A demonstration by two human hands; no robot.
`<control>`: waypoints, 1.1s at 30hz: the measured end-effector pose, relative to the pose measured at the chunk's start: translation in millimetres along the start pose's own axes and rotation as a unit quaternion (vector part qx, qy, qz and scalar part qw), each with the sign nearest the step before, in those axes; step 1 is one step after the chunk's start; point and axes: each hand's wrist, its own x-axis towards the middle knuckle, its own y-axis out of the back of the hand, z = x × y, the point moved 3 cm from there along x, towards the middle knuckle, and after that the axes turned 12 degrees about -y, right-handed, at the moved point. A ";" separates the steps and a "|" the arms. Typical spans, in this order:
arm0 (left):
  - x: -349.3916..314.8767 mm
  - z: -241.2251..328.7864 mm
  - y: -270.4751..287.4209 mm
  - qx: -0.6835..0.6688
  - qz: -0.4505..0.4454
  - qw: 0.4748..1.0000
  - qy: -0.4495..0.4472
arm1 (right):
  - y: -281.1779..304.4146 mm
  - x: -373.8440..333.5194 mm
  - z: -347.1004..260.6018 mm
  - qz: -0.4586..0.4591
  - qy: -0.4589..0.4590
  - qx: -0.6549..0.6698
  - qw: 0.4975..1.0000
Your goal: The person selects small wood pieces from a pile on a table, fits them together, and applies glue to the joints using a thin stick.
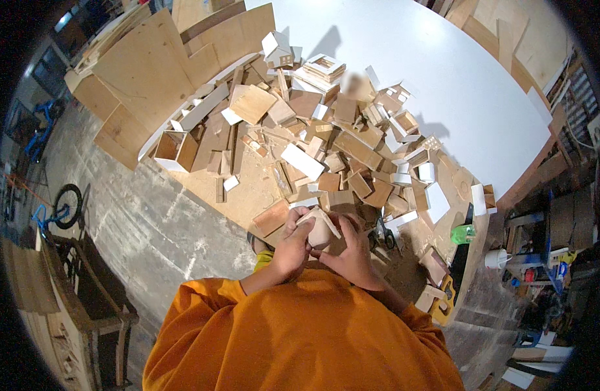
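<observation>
Head view: grasps one house (321,233) between left hand (290,253) and right hand (355,253), gripping from both sides, probably to steady it. Has one pair of scissors (382,231) just right of the right hand, seemingly for easy reach, with one saw (459,262) and one bottle (463,234) farther right. Faces, beyond both hands, heaped offcuts (357,151) too many to count.

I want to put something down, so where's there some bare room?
The biggest bare patch is on the white board, between the wood heap and the planks at upper right. A smaller, dusty one lies between the scissors and the blocks by the saw. It's crowded in the heap, just beyond the left hand and right hand holding the wooden piece.
</observation>
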 end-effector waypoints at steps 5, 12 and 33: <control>-4.0 11.5 -11.7 -0.050 0.007 0.997 0.056 | -2.1 4.7 1.2 0.014 -0.010 -0.006 1.000; -2.1 2.6 -2.9 -0.095 -0.019 0.991 0.088 | -0.3 8.4 8.7 -0.007 -0.016 -0.012 1.000; 7.5 -0.7 0.8 -0.064 -0.095 0.990 0.080 | 15.0 21.5 34.8 -0.130 -0.177 0.273 0.937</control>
